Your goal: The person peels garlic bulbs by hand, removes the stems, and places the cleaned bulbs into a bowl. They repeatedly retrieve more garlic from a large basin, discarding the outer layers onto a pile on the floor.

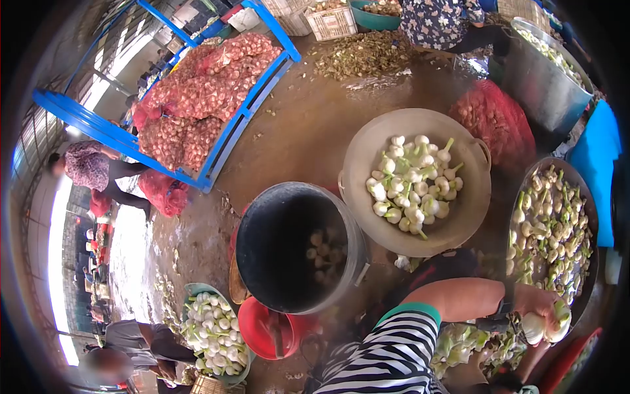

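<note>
Partly curled hands (535, 301) around bulbs (533, 328).

White bulbs (533, 327), one tinged green, are held up beside a pan (594, 226).

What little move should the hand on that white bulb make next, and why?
Perhaps turn the white bulb slightly, to bring its covered side into view: the hand wraps over part of it, and the leafy scraps lying nearby suggest trimming happens here.
</note>
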The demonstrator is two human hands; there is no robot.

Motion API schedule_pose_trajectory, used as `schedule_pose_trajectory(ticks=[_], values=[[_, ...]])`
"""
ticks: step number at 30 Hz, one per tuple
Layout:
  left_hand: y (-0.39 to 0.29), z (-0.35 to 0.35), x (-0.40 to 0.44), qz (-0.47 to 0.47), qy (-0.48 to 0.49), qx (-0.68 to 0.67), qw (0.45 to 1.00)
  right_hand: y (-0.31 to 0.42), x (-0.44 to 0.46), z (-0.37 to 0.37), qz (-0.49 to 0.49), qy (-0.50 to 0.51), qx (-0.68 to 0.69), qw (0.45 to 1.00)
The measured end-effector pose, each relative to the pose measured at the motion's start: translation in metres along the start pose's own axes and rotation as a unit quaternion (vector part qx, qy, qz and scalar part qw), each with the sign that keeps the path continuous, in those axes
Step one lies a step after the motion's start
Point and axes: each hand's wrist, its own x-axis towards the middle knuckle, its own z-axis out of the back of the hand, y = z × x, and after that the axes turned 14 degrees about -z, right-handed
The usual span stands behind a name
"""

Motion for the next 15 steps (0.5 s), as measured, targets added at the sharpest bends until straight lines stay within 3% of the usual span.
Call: schedule_pose_trajectory(ticks=[1,3,6,7,9,12,15], values=[[-0.001,0.002,0.002,0.004,0.005,0.000,1.000,-0.034,0.010,-0.008,0.033,-0.023,-0.119,0.992],[0.010,0.012,0.009,-0.028,-0.005,0.040,0.999,0.030,-0.023,-0.023,-0.024,0.005,0.051,0.998],[0.002,0.016,0.001,-0.026,-0.014,0.188,0.982,0.124,-0.068,-0.029,-0.165,0.035,0.306,0.937],[0.013,0.025,0.007,-0.003,0.019,0.208,0.978,0.131,-0.076,-0.026,-0.098,0.034,0.186,0.977],[0.026,0.028,0.013,0.030,0.049,0.343,0.938,0.141,-0.085,-0.024,0.042,0.012,-0.054,0.998],[0.037,0.039,0.015,0.021,0.112,0.364,0.924,0.109,-0.056,-0.003,-0.087,0.044,0.052,0.994],[0.032,0.041,0.019,0.061,0.162,0.417,0.892,0.115,-0.069,-0.017,-0.015,0.055,0.033,0.998]])
